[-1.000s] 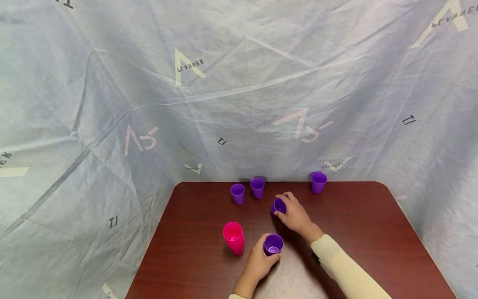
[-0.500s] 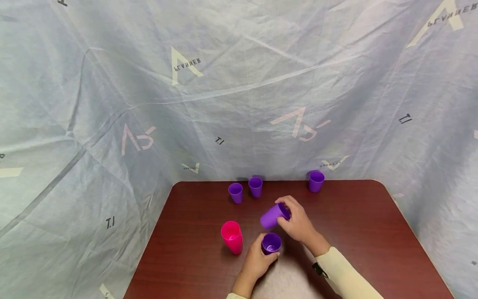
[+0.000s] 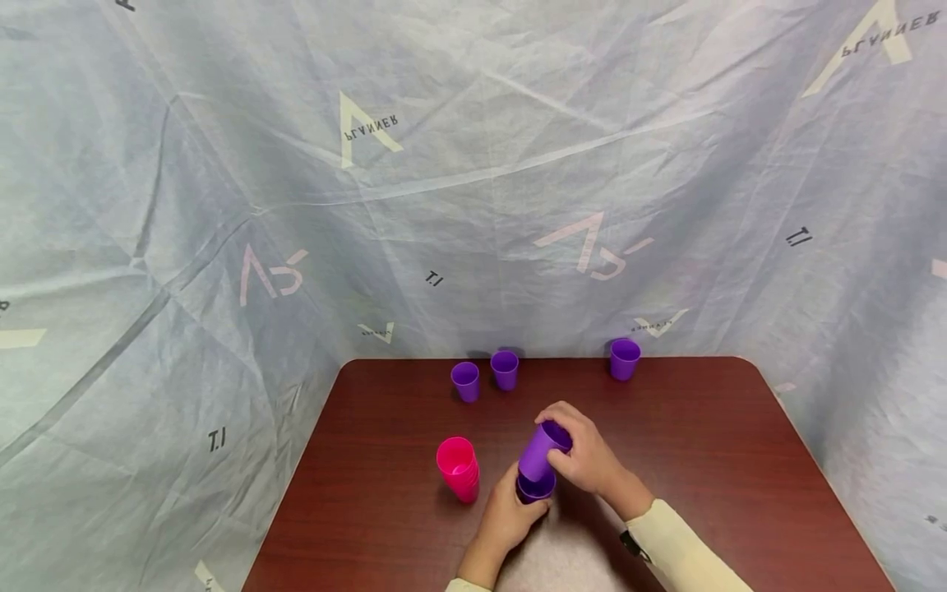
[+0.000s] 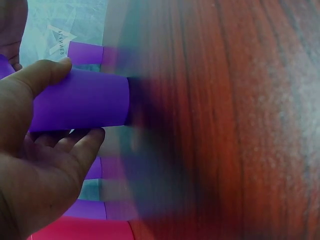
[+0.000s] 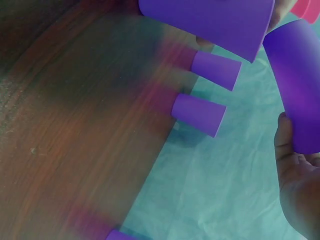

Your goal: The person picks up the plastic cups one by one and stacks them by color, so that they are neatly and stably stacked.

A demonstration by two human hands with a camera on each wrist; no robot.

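Observation:
My left hand [image 3: 506,516] grips an upright purple cup [image 4: 85,100] around its side, its base at the tabletop. Tilted over that cup's mouth is a second purple cup [image 3: 542,454], which my right hand [image 3: 588,457] holds near the rim with thumb and fingers. The base of the tilted cup overlaps the lower cup's opening in the head view; in the right wrist view its end [image 5: 297,75] comes right up to the lower cup's rim. Left of my left hand stands a stack of pink cups [image 3: 459,470].
Two purple cups [image 3: 465,382] stand side by side near the back edge of the brown wooden table [image 3: 370,493]. Another purple cup [image 3: 625,359] is at the back right. A grey printed cloth [image 3: 473,164] hangs behind and around the table.
My right hand has lifted its purple cup off the table, tipped it and brought it toward me, over the cup in my left hand. The left hand stays in place.

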